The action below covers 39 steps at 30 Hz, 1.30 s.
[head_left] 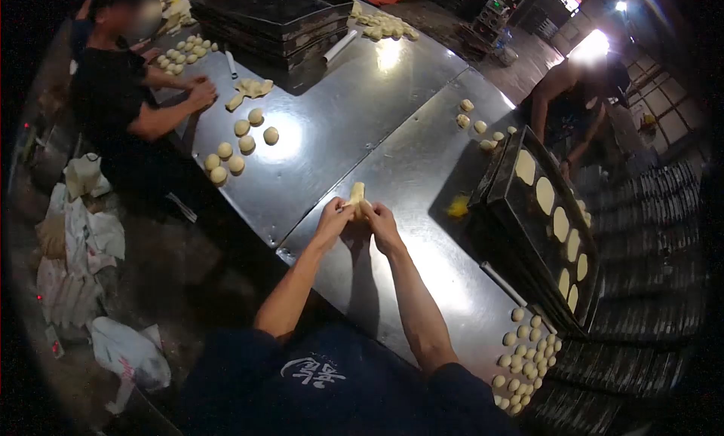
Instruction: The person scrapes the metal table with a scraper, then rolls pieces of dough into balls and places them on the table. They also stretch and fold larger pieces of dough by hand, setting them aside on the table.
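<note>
Near the middle of the view, a small piece of pale dough [357,192] is held up over the metal table [332,142]. My left hand [334,217] pinches its left side, and my right hand [381,223] pinches its right side. The two hands are close together, with the dough stretching up between them. Its lower part is partly hidden by my fingers. A shadow of the hands and dough falls on the metal just below.
Dough balls [246,143] lie at the left, more [528,353] at the lower right beside a white rolling pin [504,284]. Stacked black trays [520,232] with flat dough rounds stand right; other trays [279,29] stand at the back. Two people work across the table.
</note>
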Available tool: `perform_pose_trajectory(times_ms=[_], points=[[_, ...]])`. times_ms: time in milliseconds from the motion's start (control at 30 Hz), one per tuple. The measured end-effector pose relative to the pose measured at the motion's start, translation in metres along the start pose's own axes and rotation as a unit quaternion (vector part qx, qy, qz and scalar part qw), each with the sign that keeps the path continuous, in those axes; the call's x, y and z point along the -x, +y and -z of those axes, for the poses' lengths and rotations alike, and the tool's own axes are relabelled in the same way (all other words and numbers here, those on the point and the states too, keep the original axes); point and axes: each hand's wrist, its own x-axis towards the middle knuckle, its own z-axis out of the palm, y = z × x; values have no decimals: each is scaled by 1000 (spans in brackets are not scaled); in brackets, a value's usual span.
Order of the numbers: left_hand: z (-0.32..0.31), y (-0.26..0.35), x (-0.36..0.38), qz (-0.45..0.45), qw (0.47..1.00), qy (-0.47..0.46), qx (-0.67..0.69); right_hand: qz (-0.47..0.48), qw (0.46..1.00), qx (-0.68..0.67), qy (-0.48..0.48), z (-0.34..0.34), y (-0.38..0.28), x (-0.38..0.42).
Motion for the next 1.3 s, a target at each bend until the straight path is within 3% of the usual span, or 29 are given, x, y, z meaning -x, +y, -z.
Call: perform_pose_trajectory(times_ms=[33, 100, 200, 267, 333, 367, 400, 433, 500, 533, 567, 600, 633, 667, 700, 733, 767, 800, 833, 867, 900, 967, 1067, 1133, 1167, 1267, 1300], points=[[3, 2, -1, 3, 992, -24, 127, -19, 983, -174, -46, 4, -8, 9], [3, 23, -6, 4, 989, -62, 137, -54, 974, -218, -37, 11, -50, 32], [1, 126, -11, -194, 958, -117, 178, 200, 961, -189, 5, 29, -143, 52], [3, 241, 14, -320, 888, -195, 266, 365, 924, -109, 41, 50, -231, 81], [11, 334, 44, -472, 833, -225, 182, 508, 849, -122, 74, 57, -312, 120], [2, 369, 48, -609, 758, -175, 154, 606, 776, -119, 126, 58, -344, 127], [-1, 398, 50, -681, 700, -175, 125, 655, 733, -132, 126, 57, -370, 138], [-13, 422, 61, -613, 744, -181, 195, 671, 731, -81, 94, 65, -384, 143], [-32, 431, 35, -627, 719, -205, 218, 689, 700, -80, 171, 71, -382, 120], [-37, 411, 29, -632, 729, -169, 200, 647, 725, -107, 209, 63, -368, 118], [-40, 381, 21, -636, 739, -133, 181, 623, 744, -41, 238, 68, -331, 97], [-40, 332, 22, -520, 850, -59, 62, 598, 757, 29, 264, 73, -294, 77], [-46, 248, -2, -456, 888, -53, 42, 549, 803, 3, 231, 75, -229, 51], [-53, 166, -26, -389, 920, -49, 21, 382, 896, 51, 220, 82, -148, 27], [-38, 67, -15, -270, 950, -31, -155, 232, 927, 251, 153, 94, -59, 28], [-22, -7, 16, -167, 958, -74, -222, 137, 932, 308, 131, 91, 27, 48], [-7, -73, 54, -168, 961, -47, -216, 10, 928, 357, 107, 85, 69, 92], [4, -117, 83, -218, 965, -36, -139, 98, 943, 277, 155, 82, 101, 138], [9, -66, 144, -106, 979, -48, -169, 117, 963, 194, 143, 82, 99, 191], [11, -62, 174, -56, 977, -68, -194, 70, 977, 146, 141, 83, 108, 215], [9, -76, 190, -81, 978, -62, -184, 13, 986, 97, 138, 84, 125, 247], [0, -79, 199, -72, 986, -73, -131, 17, 989, 44, 137, 105, 142, 262], [-12, -52, 196, -33, 994, -82, -66, 38, 976, 19, 212, 144, 137, 278], [-15, -42, 177, -133, 986, -45, -92, 87, 962, 62, 250, 171, 122, 278], [-23, -30, 169, -131, 985, -58, -98, 114, 951, 97, 271, 184, 115, 275], [-60, -8, 168, -169, 973, -77, -133, 74, 960, 128, 236, 210, 115, 277], [-83, -8, 172, -230, 947, -131, -184, 74, 962, 124, 232, 210, 112, 280]])
